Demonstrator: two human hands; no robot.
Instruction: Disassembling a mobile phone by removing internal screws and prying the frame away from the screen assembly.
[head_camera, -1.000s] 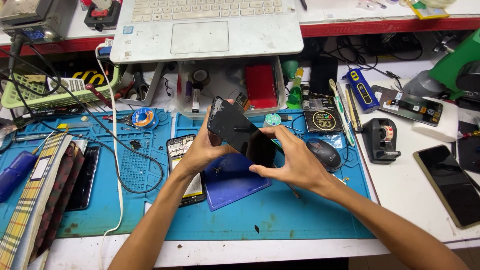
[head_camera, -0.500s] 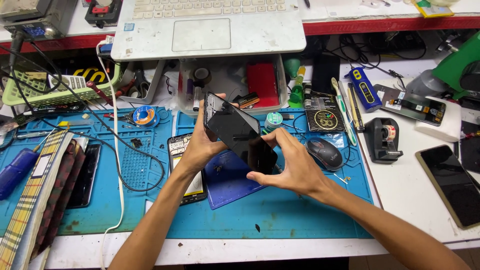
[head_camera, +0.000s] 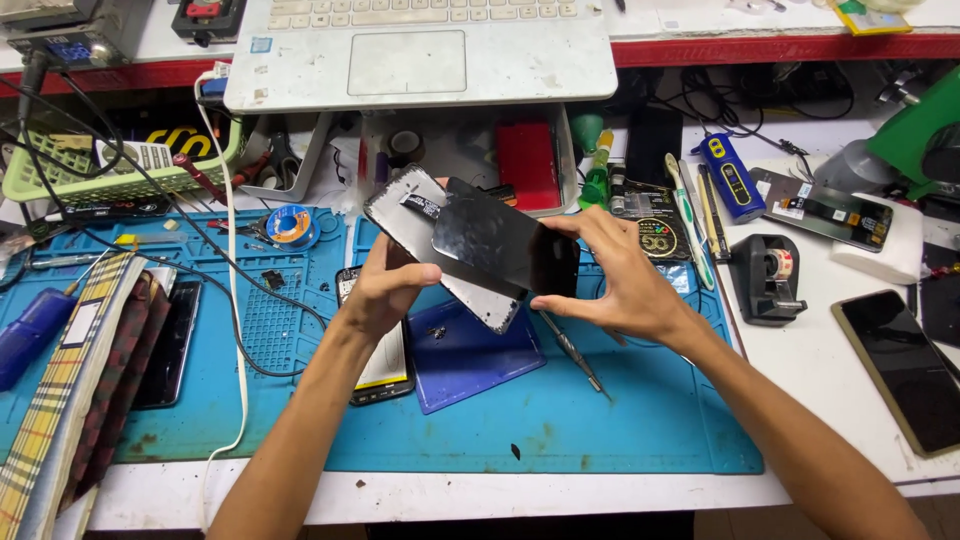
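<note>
- My left hand (head_camera: 385, 290) was closed on the lower-left side of the phone frame (head_camera: 420, 235), thumb over its face, fingers behind; frame held above the blue work mat (head_camera: 600, 420), clear of it.
- My right hand (head_camera: 625, 285) pinched the dark screen panel (head_camera: 505, 245) at its right end, fingertips on the upper and lower edges, palm clear of the glass; grip partly curled, not a full fist.
- Panel lay over the frame, fanned out at an angle; left end overlapping the frame, right end projecting past it toward my right hand; whether the two parts touched along the overlap I could not tell.
- A small dark connector strip (head_camera: 420, 205) showed on the frame near its upper end.
- Long axis of the frame ran from upper left down to lower right; panel's long axis closer to level, running left to right; the two crossed near the middle.
- Panel was the right hand's part, frame the left's; each hand at the outer end of its own piece.
- Directly below: a dark blue tray (head_camera: 470, 365) on the mat; a second phone (head_camera: 385, 370) under my left wrist; a thin metal tool (head_camera: 575, 355) beneath the right hand.
- Further right: a black tape dispenser (head_camera: 768, 280); a white laptop (head_camera: 420, 50) on the shelf behind.
</note>
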